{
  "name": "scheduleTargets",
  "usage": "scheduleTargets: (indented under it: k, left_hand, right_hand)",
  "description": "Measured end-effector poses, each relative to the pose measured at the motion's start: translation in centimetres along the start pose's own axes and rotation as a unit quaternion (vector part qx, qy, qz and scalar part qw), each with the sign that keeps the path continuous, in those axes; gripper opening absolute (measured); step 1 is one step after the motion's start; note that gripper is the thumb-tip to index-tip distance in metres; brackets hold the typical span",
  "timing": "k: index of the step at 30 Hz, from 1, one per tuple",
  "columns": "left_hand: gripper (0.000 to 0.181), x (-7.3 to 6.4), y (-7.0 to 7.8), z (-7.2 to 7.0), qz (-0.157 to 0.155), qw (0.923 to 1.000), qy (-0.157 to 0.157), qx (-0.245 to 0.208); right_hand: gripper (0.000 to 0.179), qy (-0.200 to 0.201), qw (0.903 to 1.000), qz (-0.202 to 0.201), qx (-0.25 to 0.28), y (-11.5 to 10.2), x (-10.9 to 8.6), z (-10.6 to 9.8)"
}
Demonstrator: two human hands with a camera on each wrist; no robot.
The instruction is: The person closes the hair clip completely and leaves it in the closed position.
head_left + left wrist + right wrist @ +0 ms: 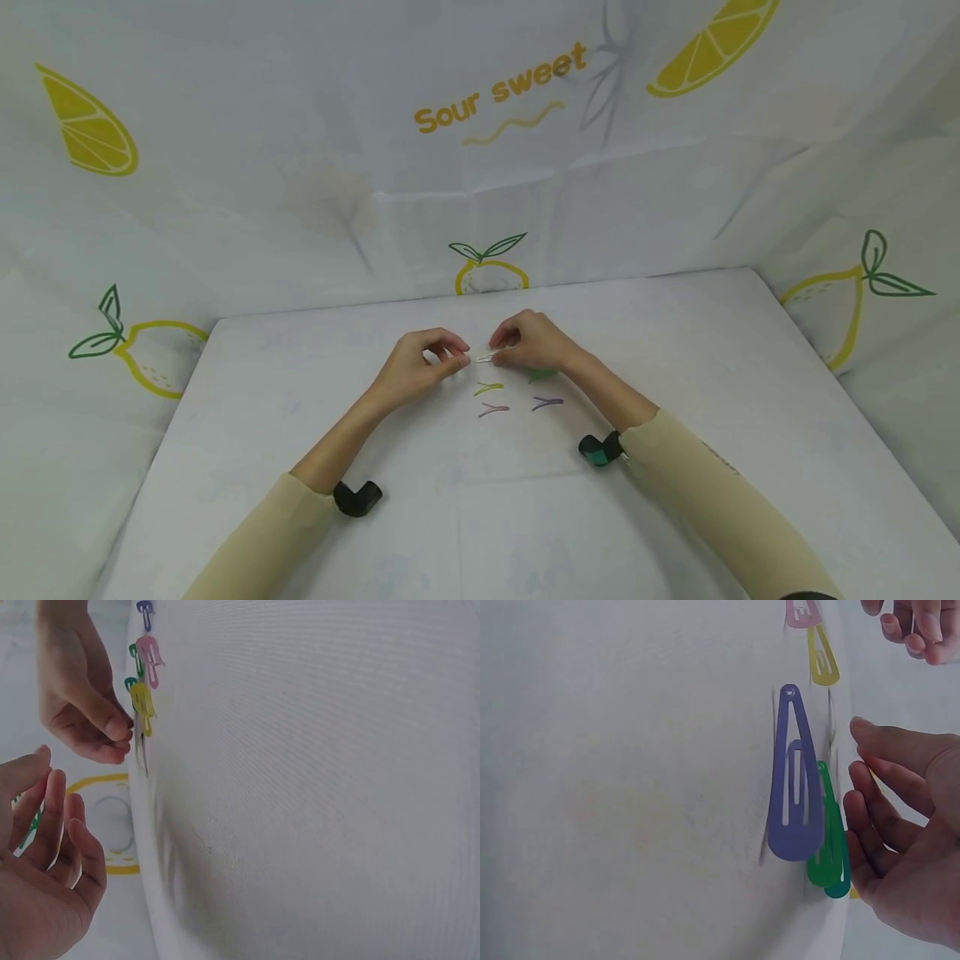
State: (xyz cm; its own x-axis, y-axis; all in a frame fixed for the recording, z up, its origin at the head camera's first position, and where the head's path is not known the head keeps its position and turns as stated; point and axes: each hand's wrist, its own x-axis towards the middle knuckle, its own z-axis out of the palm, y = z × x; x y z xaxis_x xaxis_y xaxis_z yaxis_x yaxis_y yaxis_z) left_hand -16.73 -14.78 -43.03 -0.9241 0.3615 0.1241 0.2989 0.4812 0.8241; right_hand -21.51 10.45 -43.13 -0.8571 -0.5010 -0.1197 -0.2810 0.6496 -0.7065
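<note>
Beyond the yellow clip (pixel 492 387), the silvery clip (pixel 483 359), likely light and springy, suits an edge pinch; the left hand (pixel 420 365) spreads loosely, whether the right hand (pixel 536 343) pinches it is unclear.

Head view, mid-frame: your right hand (pixel 534 342) covers most of the green clip (pixel 543 377), & the silvery clip (pixel 482 359) by its fingertips's too tiny to make out! L wrist cam, lower L, your left hand (pixel 45 892) runs off-edge. R wrist cam: pink clip (pixel 802 613) cropped up top, teal clip (pixel 841 891) part-hidden behind the green.
</note>
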Motion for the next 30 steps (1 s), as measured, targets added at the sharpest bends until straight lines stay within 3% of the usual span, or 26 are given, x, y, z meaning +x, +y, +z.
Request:
scheduleTargets:
  k: [11, 30]
  left_hand:
    - [0.019, 0.0, 0.2, 0.1, 0.002, 1.0000, -0.006, -0.003]
    - [0.022, 0.3, 0.8, 0.4, -0.007, 0.9992, -0.040, 0.000]
  right_hand:
    - [0.023, 0.026, 0.9993, -0.018, 0.018, 0.1, -1.2, -1.6]
    - [0.028, 0.040, 0.9984, 0.004, 0.038, 2.2, -3.6, -4.3]
